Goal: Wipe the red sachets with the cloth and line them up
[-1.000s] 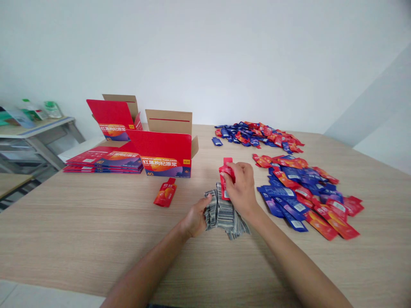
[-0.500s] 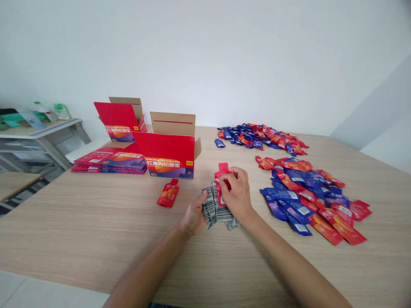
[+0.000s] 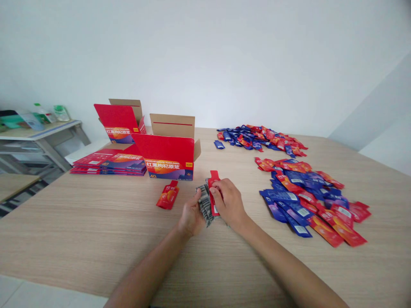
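Observation:
My left hand point(image 3: 190, 216) and my right hand point(image 3: 228, 204) press a stack of flat pouches point(image 3: 205, 203) together between them at the middle of the wooden table point(image 3: 80, 239). The stack shows grey striped backs. A red pouch point(image 3: 212, 192) stands at its right side under my right fingers, its top sticking up. Both hands have fingers curled round the stack. One red-orange pouch point(image 3: 167, 195) lies alone to the left of my hands.
An open red carton point(image 3: 167, 154) stands behind the lone pouch, a second open one point(image 3: 119, 119) behind it, and flat folded cartons point(image 3: 109, 162) are stacked at the left. Piles of red and blue pouches lie at the right point(image 3: 308, 192) and far back point(image 3: 260, 137). A shelf point(image 3: 38, 132) stands off the table's left.
The spread stack has been squeezed into a tight bundle and shifted left. My right hand has moved left and down with the red pouch, closing against my left hand.

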Available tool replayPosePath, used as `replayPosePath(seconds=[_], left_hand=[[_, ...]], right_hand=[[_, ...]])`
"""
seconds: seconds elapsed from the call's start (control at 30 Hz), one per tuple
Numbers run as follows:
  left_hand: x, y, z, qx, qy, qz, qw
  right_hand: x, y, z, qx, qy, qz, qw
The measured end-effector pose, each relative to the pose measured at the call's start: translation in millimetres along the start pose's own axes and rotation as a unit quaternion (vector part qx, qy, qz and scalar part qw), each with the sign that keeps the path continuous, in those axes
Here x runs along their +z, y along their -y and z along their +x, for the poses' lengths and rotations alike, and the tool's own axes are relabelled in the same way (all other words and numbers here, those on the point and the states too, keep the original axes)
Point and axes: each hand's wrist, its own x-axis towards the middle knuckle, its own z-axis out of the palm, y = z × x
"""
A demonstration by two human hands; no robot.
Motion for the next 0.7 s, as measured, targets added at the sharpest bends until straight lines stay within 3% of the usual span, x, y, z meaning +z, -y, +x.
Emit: replayPosePath(seconds=[0.13,0.43,0.57,0.7], left_hand=[[2.0,-6,-1,-0.005,-0.018,-0.011,1.0],[1.8,-29,-4,0.049,-0.023,-0.008,0.998],[1.6,-30,-3,0.072,-0.025,-0.034,0.997],[4.2,-23,-1,0.05,-0.032,-0.058,0.997]], right_hand=[[8,8,-8,-0.037,0.016,0.055,0.998],[19,30,-17,-0.063,-0.004,0.034,0.997],[27,28,-25,-0.064,-0.004,0.038,0.997],[30,17,-23,-0.061,0.011,0.032,0.998]])
